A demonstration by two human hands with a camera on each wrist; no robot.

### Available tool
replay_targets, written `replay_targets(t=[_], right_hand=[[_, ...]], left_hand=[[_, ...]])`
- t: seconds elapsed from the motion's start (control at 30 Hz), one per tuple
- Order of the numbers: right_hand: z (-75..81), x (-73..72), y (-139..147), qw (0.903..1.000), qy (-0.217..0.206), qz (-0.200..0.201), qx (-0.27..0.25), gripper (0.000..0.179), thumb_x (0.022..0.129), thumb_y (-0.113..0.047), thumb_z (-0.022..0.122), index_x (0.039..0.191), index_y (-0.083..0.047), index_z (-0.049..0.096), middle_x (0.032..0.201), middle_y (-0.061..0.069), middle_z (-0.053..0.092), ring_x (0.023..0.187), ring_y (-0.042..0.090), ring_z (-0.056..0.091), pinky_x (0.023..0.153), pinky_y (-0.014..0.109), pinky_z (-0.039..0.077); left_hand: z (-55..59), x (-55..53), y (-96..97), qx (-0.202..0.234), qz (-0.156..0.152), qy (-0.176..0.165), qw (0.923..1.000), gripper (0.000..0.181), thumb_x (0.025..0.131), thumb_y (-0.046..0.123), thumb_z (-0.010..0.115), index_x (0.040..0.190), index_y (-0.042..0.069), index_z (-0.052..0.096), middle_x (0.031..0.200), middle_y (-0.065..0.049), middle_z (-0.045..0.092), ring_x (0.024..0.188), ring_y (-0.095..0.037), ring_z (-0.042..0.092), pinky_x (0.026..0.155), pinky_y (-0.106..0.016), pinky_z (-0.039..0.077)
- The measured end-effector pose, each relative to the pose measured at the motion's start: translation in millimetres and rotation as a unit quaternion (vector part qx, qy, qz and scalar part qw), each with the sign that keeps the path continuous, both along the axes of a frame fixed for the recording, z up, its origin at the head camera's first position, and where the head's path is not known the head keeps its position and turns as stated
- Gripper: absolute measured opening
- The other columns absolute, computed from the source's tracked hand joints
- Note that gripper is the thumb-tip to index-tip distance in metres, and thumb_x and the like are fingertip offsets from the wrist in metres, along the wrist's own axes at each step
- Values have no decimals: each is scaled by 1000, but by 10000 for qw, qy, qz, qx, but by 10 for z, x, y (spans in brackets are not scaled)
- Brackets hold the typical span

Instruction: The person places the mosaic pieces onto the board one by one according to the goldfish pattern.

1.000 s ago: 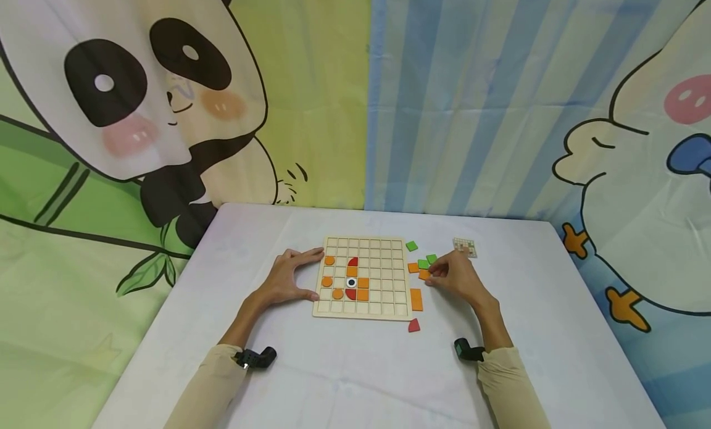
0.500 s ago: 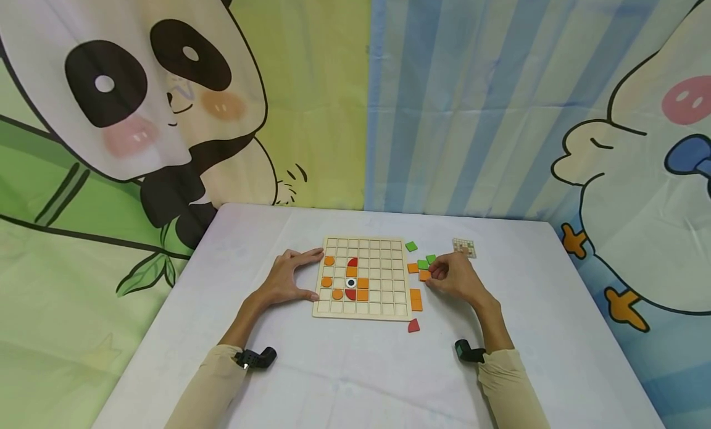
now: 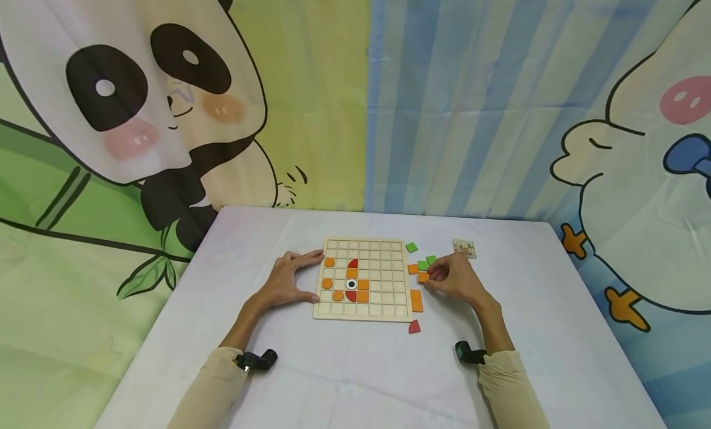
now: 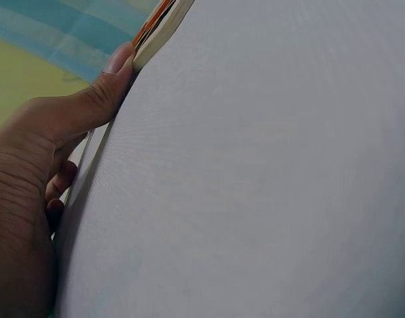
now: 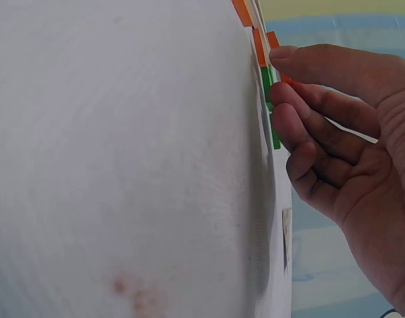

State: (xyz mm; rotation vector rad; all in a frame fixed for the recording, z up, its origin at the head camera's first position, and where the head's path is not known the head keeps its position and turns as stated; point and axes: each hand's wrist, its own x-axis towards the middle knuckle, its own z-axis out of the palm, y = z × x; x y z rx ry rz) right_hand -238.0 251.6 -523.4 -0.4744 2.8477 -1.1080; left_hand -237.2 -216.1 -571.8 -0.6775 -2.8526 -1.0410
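Note:
A square wooden grid board (image 3: pixel 383 274) lies on the table with orange discs (image 3: pixel 327 283), orange squares (image 3: pixel 363 295), red quarter-round pieces (image 3: pixel 351 296) and an eye disc (image 3: pixel 352 284) in its cells. My left hand (image 3: pixel 284 282) spans the board's left edge, thumb (image 4: pixel 110 89) at the near corner and straight fingers farther up. To the right of the board, my right hand (image 3: pixel 454 274) pinches an orange square tile (image 3: pixel 423 278) between thumb and index finger. Green tiles (image 3: pixel 431 260) lie right by its fingertips; in the right wrist view, the thumb (image 5: pixel 285 53) presses the orange tile.
Beside the board's right edge lie another orange tile (image 3: pixel 413 269), a pair of orange tiles (image 3: pixel 416 300), a red quarter-round piece (image 3: pixel 414 326) and a green tile (image 3: pixel 411 247). A small pattern card (image 3: pixel 465 249) lies beyond my right hand. Printed curtains (image 3: pixel 444 108) hang behind the table.
The orange tile in my right fingers has shifted very slightly left and toward me, tilting a little. My left hand stays at the board's edge.

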Motion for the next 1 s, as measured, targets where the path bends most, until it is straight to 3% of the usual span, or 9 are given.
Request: replay_targets(t=[1.0], right_hand=[[37,-51,-169,9977,128,542,-379,27,78,-15,99,96,-3,83,83,3,78,73,15,68,70,24,59]], left_hand=[[-21,-4,-2,16,-16,46,10000,112,62,56,102,160,25,58,171,5,51,113,-20,49,100,-49,33]])
